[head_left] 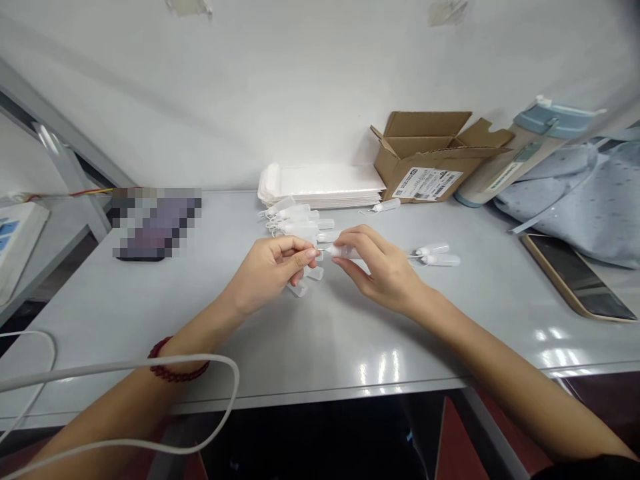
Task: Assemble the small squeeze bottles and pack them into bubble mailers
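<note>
Over the middle of the grey table (320,347), my right hand (383,267) pinches a small clear plastic bottle (344,251) lying sideways. My left hand (270,270) meets it from the left, its fingertips closed on something tiny at the bottle's tip that I cannot make out. Just behind my hands lies a heap of several more clear bottles (295,219). Two small caps (306,281) rest on the table under my left fingers. Two further bottles (436,255) lie to the right of my right hand.
A stack of white flat packs (325,183) and an open cardboard box (430,157) stand at the back by the wall. A phone (580,277) lies at right beside blue cloth (585,200). A blurred dark object (155,223) sits at left. A white cable (150,367) crosses my left forearm.
</note>
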`<state>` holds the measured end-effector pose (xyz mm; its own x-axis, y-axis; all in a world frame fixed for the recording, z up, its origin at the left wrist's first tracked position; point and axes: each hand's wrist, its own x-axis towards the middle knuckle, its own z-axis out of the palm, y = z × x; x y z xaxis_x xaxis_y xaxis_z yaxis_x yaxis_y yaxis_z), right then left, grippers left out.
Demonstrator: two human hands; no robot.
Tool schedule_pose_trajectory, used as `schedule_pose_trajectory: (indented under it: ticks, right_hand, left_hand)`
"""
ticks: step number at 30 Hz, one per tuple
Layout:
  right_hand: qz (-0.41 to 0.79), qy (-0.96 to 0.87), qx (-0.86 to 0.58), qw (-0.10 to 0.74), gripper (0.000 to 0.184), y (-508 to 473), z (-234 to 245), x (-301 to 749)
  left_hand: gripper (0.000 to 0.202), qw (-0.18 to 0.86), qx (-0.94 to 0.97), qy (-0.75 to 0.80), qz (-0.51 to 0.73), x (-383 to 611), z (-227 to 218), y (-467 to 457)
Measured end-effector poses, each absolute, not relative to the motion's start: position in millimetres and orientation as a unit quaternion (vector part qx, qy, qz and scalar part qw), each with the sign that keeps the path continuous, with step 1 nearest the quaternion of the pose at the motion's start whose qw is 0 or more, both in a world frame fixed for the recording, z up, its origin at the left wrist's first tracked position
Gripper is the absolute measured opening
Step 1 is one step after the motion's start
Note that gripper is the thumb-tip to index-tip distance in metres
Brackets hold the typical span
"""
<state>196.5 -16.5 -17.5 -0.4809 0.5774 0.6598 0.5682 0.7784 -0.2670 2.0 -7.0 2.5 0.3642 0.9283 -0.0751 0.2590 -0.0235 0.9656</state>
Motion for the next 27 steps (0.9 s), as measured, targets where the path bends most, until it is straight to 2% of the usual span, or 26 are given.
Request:
schedule_pose_trajectory:
  ticks: [14, 27]
  right_hand:
    - [0.009, -0.862, -0.336, 0.378, 0.014, -17.5, -16.6, 196.9]
    - [-0.001, -0.867, -0.329, 0.374, 0.014, -18.2, -17.9, 196.2]
  left_hand:
    - [0.023, 0.561, 0.617, 0.453, 0.316, -1.6, -1.3, -4.7]
    - [0.020, 0.527, 0.638, 0.470, 0.307, 3.3, 2.5, -10.2]
